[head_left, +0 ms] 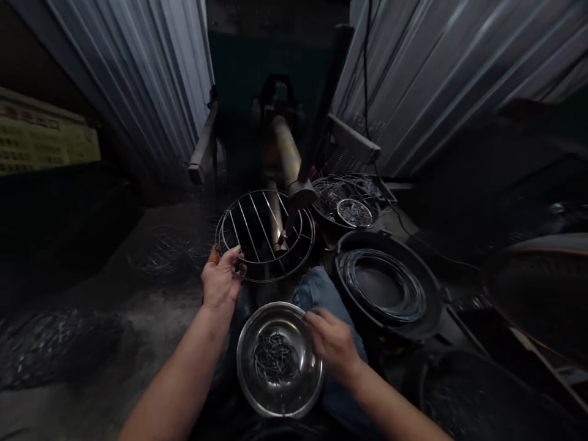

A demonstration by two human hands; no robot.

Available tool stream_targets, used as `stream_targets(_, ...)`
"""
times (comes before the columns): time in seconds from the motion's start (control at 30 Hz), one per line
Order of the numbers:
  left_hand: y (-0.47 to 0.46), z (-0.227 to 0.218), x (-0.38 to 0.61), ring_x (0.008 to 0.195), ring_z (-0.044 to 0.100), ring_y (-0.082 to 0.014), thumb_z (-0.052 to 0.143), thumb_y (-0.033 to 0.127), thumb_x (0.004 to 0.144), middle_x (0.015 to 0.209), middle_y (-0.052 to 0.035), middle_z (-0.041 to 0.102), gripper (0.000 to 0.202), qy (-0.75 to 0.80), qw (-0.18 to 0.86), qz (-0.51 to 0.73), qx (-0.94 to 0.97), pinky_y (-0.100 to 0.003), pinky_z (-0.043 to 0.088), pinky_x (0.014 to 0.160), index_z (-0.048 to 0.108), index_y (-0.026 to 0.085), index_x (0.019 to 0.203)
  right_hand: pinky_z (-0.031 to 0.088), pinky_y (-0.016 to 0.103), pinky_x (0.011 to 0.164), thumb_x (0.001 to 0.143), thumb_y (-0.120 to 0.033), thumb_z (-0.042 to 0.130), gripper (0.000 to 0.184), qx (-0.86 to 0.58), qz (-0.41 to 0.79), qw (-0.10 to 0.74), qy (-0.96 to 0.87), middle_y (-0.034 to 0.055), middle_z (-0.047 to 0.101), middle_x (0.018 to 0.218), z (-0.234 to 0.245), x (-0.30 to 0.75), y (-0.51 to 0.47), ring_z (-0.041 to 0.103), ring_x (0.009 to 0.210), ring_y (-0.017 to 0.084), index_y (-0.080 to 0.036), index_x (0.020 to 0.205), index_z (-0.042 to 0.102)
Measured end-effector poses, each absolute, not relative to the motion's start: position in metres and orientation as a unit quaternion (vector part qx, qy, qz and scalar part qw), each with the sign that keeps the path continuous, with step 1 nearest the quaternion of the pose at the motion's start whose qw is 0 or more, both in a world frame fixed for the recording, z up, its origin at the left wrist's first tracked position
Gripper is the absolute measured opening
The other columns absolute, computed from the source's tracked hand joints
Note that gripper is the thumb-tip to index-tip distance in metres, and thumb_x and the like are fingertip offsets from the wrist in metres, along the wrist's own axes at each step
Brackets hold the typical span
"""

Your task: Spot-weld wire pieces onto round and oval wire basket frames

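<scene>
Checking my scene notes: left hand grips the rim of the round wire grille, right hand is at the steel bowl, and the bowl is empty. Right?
Not quite. The head view shows the steel bowl holds a tangle of short wire pieces, so it is not empty. The rest stands: left hand grips the wire grille rim, right hand is at the bowl.

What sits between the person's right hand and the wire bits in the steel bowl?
Nothing visible does. The right hand rests at the rim of the steel bowl, and the wire bits lie uncovered inside. The left hand grips the round wire rack.
</scene>
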State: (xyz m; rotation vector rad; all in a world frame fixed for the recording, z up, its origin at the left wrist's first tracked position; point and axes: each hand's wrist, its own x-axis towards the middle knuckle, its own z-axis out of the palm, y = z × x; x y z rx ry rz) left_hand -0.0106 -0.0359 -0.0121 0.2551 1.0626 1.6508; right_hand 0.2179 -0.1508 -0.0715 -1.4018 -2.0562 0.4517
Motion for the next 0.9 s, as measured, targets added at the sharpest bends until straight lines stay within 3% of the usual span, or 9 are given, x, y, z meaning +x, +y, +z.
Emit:
stream_targets(0.2,-0.032,-0.005,-0.009,0.055,0.060,-0.0116,0.082,0.015,0.043,0.063,0.0082,0.059,0.052,0.467,0.548,0.686,0.105,-0.020,0.042,0.047,0.053,0.022,0.085,0.052,0.031,0.064,0.081,-0.033,0.058,0.018,-0.614,0.286,0.411,-0.610,0.0053,0.067,0.073,-0.061,0.247,-0.120,0.063,0.067,0.019,-0.020,0.082,0.071)
stream_targets(0.3,-0.029,0.002,-0.008,0.054,0.060,-0.0112,0.082,0.016,0.044,0.063,0.0075,0.058,0.051,0.470,0.556,0.672,0.136,-0.019,0.041,0.045,0.056,0.021,0.086,0.052,0.030,0.060,0.075,-0.036,0.067,0.018,-0.572,0.391,0.473,-0.544,0.0032,0.068,0.070,-0.040,0.240,-0.099,0.062,0.062,0.017,-0.019,0.081,0.071)
stream_targets(0.43,-0.022,0.007,-0.013,0.053,0.059,-0.0117,0.083,0.017,0.042,0.061,0.0059,0.059,0.050,0.481,0.553,0.659,0.169,-0.019,0.041,0.043,0.058,0.020,0.086,0.054,0.030,0.062,0.069,-0.035,0.074,0.022,-0.492,0.491,0.551,-0.462,0.0036,0.070,0.074,-0.011,0.218,-0.067,0.068,0.070,0.019,-0.017,0.082,0.072)
stream_targets(0.73,-0.017,0.006,-0.011,0.053,0.056,-0.0103,0.083,0.018,0.046,0.065,0.0049,0.058,0.046,0.483,0.526,0.679,0.169,-0.019,0.041,0.042,0.056,0.019,0.083,0.053,0.027,0.061,0.069,-0.029,0.074,0.014,-0.440,0.539,0.556,-0.454,0.0014,0.070,0.069,0.003,0.176,-0.054,0.066,0.064,0.015,-0.018,0.079,0.074)
stream_targets(0.9,-0.020,0.000,0.014,0.051,0.052,-0.0093,0.082,0.019,0.050,0.063,0.0075,0.056,0.050,0.450,0.528,0.704,0.149,-0.020,0.040,0.046,0.049,0.023,0.086,0.050,0.026,0.051,0.068,-0.028,0.073,0.013,-0.495,0.507,0.542,-0.451,0.0012,0.068,0.066,0.000,0.158,-0.061,0.063,0.056,0.015,-0.017,0.076,0.074)
